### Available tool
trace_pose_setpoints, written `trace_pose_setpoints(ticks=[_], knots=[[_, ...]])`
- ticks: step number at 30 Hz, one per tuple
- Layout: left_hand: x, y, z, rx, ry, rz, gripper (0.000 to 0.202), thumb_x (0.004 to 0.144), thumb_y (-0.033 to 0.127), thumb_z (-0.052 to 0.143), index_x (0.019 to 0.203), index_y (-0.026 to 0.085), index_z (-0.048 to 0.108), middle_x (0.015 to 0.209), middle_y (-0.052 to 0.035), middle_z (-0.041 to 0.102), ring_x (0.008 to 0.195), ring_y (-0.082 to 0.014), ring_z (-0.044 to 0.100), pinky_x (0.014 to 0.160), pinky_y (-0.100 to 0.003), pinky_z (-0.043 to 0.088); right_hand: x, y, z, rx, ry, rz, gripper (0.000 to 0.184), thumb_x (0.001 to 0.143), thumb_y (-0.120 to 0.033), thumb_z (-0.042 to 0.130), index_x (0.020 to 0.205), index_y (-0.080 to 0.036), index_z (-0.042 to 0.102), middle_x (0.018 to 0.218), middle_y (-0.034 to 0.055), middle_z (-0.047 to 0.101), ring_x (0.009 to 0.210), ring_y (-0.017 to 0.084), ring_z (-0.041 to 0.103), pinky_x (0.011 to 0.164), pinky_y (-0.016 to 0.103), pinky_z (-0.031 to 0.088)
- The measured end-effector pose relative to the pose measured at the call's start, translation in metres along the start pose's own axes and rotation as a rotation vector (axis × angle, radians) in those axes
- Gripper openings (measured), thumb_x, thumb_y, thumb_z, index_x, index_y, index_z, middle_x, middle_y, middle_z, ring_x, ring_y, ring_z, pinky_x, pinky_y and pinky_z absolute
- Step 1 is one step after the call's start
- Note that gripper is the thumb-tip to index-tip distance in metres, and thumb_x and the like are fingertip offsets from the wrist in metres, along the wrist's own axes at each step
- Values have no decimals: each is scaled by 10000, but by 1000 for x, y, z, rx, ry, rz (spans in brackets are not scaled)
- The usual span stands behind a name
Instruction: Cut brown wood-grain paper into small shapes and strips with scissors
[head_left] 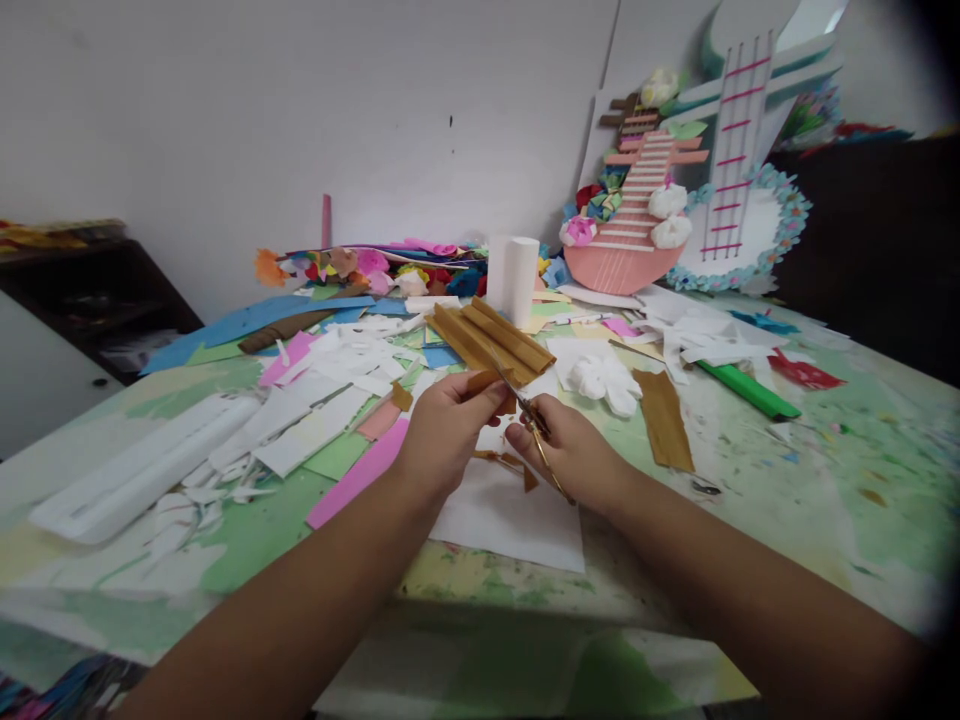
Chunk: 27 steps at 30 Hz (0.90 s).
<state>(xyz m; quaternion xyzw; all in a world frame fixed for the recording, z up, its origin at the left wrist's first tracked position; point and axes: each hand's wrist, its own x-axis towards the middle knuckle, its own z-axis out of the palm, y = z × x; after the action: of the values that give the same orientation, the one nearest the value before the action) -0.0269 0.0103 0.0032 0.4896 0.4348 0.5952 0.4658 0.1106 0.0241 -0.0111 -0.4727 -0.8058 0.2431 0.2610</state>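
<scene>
My left hand (446,430) is closed in a pinch on a small piece of brown crepe paper (484,380). My right hand (574,450) grips a pair of scissors (541,445), whose blades point up and left and meet the brown paper at my left fingertips. Below both hands lies a white sheet (502,525) with small brown scraps (530,480) on it. Just beyond the hands are folded strips of brown crepe paper (491,340). Another brown crepe strip (665,420) rests to the right, near a white paper flower (606,380).
White paper scraps (352,350) and a long white boxy object (146,465) cover the left. A white roll (512,280) stands at the back, beside decorated paper instruments (630,220) against the wall. A green roll (750,390) and red scrap (806,370) lie right.
</scene>
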Motion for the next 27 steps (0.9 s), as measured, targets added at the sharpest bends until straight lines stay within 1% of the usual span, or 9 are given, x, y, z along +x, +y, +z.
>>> trace_pose_setpoints(ticks=[5, 8, 11, 16, 22, 27], knots=[[-2, 7, 0, 122, -8, 67, 106, 649, 239, 546, 629, 143, 584, 571, 16, 519, 547, -89, 443, 555, -234, 367, -2, -1, 0, -75, 9, -37, 335, 751, -521, 358, 683, -194, 378, 583, -13, 477, 496, 105, 417, 447, 220, 273], [-4, 9, -1, 159, -20, 95, 131, 661, 246, 532, 582, 144, 559, 547, 20, 498, 542, -90, 437, 550, -233, 356, -3, -1, 1, -130, 36, -45, 335, 759, -514, 349, 684, -191, 398, 580, -12, 485, 494, 105, 406, 441, 219, 252], [-4, 8, -2, 132, -30, 98, 166, 669, 272, 531, 560, 147, 544, 540, 22, 485, 543, -88, 432, 559, -234, 352, -4, -1, 1, -137, 39, -39, 337, 764, -510, 346, 702, -187, 419, 584, -6, 497, 497, 108, 418, 442, 220, 244], [-3, 6, -2, 71, -37, 106, 158, 677, 269, 526, 581, 147, 557, 554, 18, 488, 545, -85, 434, 552, -232, 349, -5, -3, 0, -149, 54, -23, 331, 755, -507, 369, 672, -188, 404, 568, -5, 498, 486, 109, 413, 438, 219, 244], [-3, 8, -5, 101, 3, 105, 129, 658, 260, 548, 585, 155, 565, 546, 21, 492, 541, -88, 434, 536, -226, 343, -5, -5, -1, -192, 72, -27, 343, 747, -516, 375, 628, -194, 370, 547, -12, 474, 471, 102, 377, 432, 216, 231], [-1, 13, -8, 110, -7, 58, 135, 642, 255, 562, 563, 145, 575, 508, 17, 482, 505, -87, 416, 497, -224, 325, -5, -7, -4, -217, 67, -18, 330, 746, -501, 388, 618, -198, 365, 536, -16, 458, 469, 101, 364, 429, 216, 218]])
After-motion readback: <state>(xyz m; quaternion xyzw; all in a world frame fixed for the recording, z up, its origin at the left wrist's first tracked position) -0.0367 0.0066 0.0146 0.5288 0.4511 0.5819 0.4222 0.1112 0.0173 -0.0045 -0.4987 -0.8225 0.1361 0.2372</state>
